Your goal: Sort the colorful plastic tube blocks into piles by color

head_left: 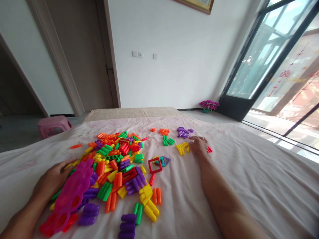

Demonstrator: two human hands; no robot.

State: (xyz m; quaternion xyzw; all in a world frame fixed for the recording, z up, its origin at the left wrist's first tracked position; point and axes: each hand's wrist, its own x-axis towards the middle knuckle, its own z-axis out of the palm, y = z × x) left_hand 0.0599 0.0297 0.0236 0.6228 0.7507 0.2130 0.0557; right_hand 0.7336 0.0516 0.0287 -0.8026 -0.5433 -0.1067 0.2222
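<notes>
At the left edge of a heap of plastic building pieces (109, 157) rests my left hand (53, 177), its fingers reaching over yellow and green pieces and partly hidden. A translucent magenta piece with round holes (72, 189) lies beside it. Farther out, my right hand (199, 145) is on the sheet with its fingers drawn together; what is between them cannot be made out. Yellow pieces (181, 148) lie just left of its fingertips, purple pieces (184, 132) beyond them, and red pieces (209, 149) show at its right side.
Small groups of orange pieces (163, 131) and green pieces (168, 141) lie on the pale sheet (179, 189). Nearer are a red square frame (155, 171) and a purple triangle frame (166, 161). A pink stool (53, 126) stands left, potted flowers (208, 105) beyond.
</notes>
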